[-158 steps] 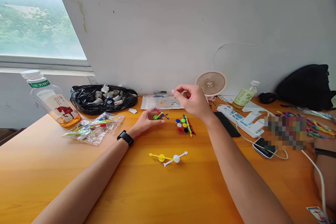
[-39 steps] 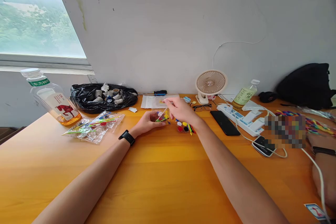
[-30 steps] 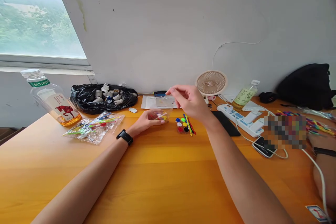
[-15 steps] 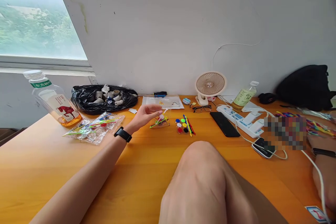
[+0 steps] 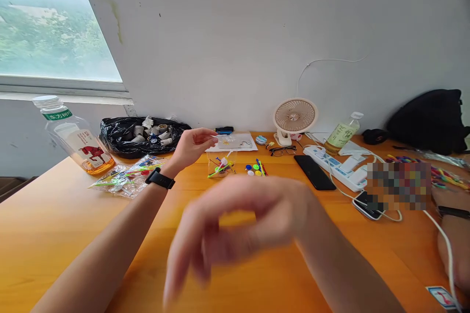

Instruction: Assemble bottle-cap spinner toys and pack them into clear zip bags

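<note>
My left hand (image 5: 196, 146) wears a black watch and pinches thumb and forefinger together above a small clear plastic bag (image 5: 222, 164) of bright plastic pieces. The bag's upper part seems to run up to the fingertips, though its edge is faint against the paper behind. Close to the camera, my right hand (image 5: 238, 220) hangs over the table, blurred, fingers curved downward and a gap showing between them and the thumb. Nothing shows in it. Partly hidden behind it lie small coloured discs (image 5: 254, 170) and thin plastic sticks (image 5: 262, 168).
Far left stand a tea bottle (image 5: 79, 137), a larger bag of coloured parts (image 5: 127, 176) and a black trash bag (image 5: 143, 136). Toward the right are a fan (image 5: 294, 116), glasses (image 5: 282, 151), a phone (image 5: 315, 172), a power strip (image 5: 336, 168) and another person's arm (image 5: 450, 234).
My left hand has moved up and left, fingers drawn together, and the small bag has shifted slightly left. My right hand has swung across the front, covering part of the discs and sticks.
</note>
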Tool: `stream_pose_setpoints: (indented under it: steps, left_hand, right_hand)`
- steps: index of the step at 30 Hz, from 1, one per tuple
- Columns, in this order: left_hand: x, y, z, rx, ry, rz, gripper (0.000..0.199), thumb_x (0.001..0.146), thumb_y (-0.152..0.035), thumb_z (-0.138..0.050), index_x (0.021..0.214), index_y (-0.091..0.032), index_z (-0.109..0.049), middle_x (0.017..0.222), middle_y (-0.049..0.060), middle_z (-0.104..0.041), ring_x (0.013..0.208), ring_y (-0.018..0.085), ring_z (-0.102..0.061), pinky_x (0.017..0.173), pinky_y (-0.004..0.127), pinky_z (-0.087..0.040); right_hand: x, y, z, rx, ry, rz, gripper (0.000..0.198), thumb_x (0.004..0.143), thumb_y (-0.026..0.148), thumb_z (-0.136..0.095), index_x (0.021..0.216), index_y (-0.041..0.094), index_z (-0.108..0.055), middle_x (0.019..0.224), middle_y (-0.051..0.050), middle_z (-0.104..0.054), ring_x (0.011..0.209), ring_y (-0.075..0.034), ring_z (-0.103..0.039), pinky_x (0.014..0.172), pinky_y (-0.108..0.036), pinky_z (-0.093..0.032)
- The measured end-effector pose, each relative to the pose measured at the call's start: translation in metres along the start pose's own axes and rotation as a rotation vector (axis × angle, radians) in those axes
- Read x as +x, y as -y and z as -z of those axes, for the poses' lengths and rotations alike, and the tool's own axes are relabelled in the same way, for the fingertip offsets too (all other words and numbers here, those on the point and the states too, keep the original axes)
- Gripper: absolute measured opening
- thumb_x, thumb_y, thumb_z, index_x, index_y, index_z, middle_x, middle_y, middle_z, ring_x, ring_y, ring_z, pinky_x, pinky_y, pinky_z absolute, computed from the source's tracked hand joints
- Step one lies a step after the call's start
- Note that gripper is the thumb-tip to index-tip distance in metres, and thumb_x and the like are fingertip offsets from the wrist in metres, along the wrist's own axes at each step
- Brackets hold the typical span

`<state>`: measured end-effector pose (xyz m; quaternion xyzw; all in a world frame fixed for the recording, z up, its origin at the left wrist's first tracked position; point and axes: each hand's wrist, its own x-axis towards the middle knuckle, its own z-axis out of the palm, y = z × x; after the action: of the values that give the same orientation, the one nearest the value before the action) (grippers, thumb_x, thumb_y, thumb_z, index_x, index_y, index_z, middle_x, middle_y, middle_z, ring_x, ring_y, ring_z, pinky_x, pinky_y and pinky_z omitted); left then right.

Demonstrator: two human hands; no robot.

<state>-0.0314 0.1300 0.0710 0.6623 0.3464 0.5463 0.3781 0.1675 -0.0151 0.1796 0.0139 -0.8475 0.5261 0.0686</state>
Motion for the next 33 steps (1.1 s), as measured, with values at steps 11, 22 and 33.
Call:
stream_pose_setpoints:
  steps: [11,22,33]
  left_hand:
    - [0.001,-0.018,0.006,0.042,0.031,0.078,0.042,0.081,-0.051,-0.084,0.101,-0.014,-0.080,0.087,0.010,-0.081,0.083,0.024,-0.077,0.076,0.032,-0.061]
    - [0.000,-0.010,0.016,0.076,0.146,0.040,0.047,0.072,-0.051,-0.091,0.099,-0.015,-0.081,0.092,0.010,-0.081,0.087,0.025,-0.078,0.082,0.037,-0.064]
    - [0.001,0.000,0.022,0.056,0.186,0.065,0.046,0.074,-0.049,-0.090,0.100,-0.013,-0.080,0.098,0.011,-0.081,0.089,0.024,-0.077,0.086,0.034,-0.064]
  right_hand:
    - [-0.036,-0.116,0.089,-0.771,-0.961,-0.244,0.025,0.089,0.019,-0.067,0.112,0.023,-0.074,0.107,-0.005,-0.075,0.095,-0.021,-0.066,0.086,-0.033,-0.050]
    - [-0.036,-0.130,0.092,-0.493,-1.093,-0.242,0.030,0.098,0.044,-0.061,0.091,0.019,-0.075,0.085,-0.004,-0.075,0.075,-0.017,-0.066,0.070,-0.028,-0.050]
    - [-0.043,-0.152,0.095,-0.107,-1.042,-0.199,0.041,0.077,0.053,-0.086,0.096,0.018,-0.077,0.089,-0.005,-0.076,0.083,-0.018,-0.069,0.080,-0.032,-0.056]
